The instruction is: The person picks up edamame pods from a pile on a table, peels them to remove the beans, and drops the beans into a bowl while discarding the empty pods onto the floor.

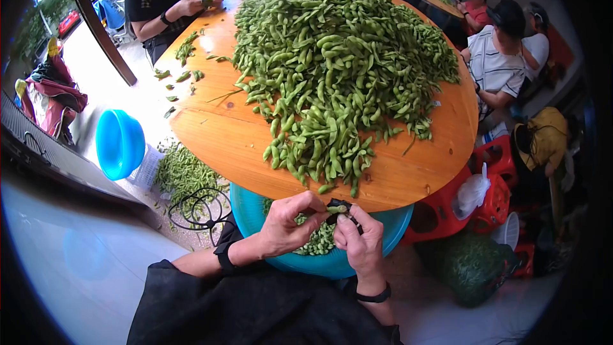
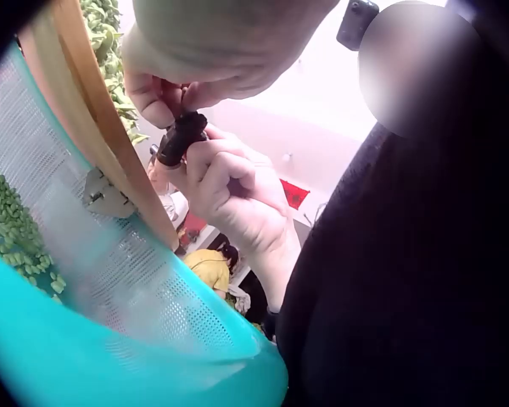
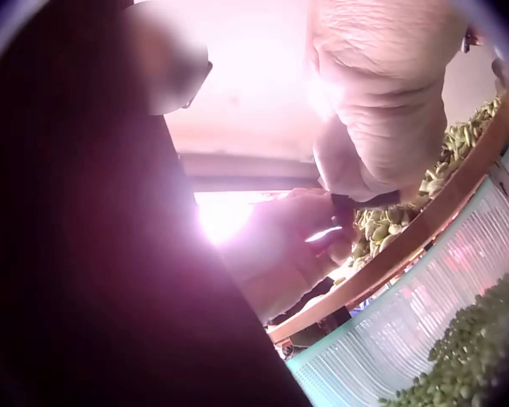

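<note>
Both hands meet over the near edge of the wooden table [image 1: 211, 134]. My left hand [image 1: 290, 223] pinches a green soybean pod [image 1: 337, 209] between thumb and fingers. From the other side my right hand [image 1: 362, 243] grips the pod's other end. A black sleeve-like cover [image 2: 185, 137] sits at the right hand's fingertips and partly hides the pod. Below the hands is a teal basin [image 1: 242, 207], with shelled green beans [image 1: 316, 243] in it. A large heap of soybean pods [image 1: 332, 57] covers much of the table, its near end just beyond the hands.
A person [image 1: 169, 6] works at the table's far left. Other people [image 1: 501, 57] sit at the right. A blue tub [image 1: 119, 145] stands left, beside pods spread on the floor [image 1: 185, 172] and a black wire stand [image 1: 203, 217]. Red stools [image 1: 440, 207] are at the right.
</note>
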A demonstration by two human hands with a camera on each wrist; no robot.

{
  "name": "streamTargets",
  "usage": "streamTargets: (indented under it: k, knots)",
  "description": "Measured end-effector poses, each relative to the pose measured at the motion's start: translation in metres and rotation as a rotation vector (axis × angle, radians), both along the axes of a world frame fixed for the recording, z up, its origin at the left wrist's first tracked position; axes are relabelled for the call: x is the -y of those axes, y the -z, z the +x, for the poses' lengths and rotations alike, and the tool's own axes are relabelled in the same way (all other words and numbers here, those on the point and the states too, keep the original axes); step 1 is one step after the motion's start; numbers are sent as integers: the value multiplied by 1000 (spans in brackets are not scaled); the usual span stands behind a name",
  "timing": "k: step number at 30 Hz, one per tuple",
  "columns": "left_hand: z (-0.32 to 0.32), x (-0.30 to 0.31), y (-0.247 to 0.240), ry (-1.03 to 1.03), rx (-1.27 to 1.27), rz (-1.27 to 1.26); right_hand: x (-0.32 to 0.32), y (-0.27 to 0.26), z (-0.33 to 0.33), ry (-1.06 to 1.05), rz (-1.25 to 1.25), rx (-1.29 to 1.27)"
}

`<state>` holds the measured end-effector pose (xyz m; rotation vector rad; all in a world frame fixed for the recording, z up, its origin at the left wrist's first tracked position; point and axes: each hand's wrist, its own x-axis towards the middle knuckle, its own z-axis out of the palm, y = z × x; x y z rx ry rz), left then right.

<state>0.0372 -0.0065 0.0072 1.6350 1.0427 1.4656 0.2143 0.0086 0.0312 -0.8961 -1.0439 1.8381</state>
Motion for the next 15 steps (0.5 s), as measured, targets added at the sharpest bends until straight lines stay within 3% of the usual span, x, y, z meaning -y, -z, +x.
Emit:
streamTargets:
  k: [1,2,3,4,7,9,12,15]
  knots:
    - [-3,-1,0,2,1,0,0,-1,0,3,189,144]
    - [-7,-2,-1,171,361,-258,1,-1,1,6,377,288]
    - [-10,-3,-1,339,721,-516,0,-3,1,7,376,289]
    - [-11,-4,-1,340,722,-518,-1,-4,1,-23,333,230]
    - [-13,-5,2,645,1016,-748,-1,-8,0,-65,298,188]
    - [-11,-3,4,666,1040,-763,0,-6,1,-80,303,203]
    - [-6,-2,5,521,979,-670,1,-4,5,-12,299,258]
    - [-7,-1,7,442,810,-665,2,-14,7,61,118,110]
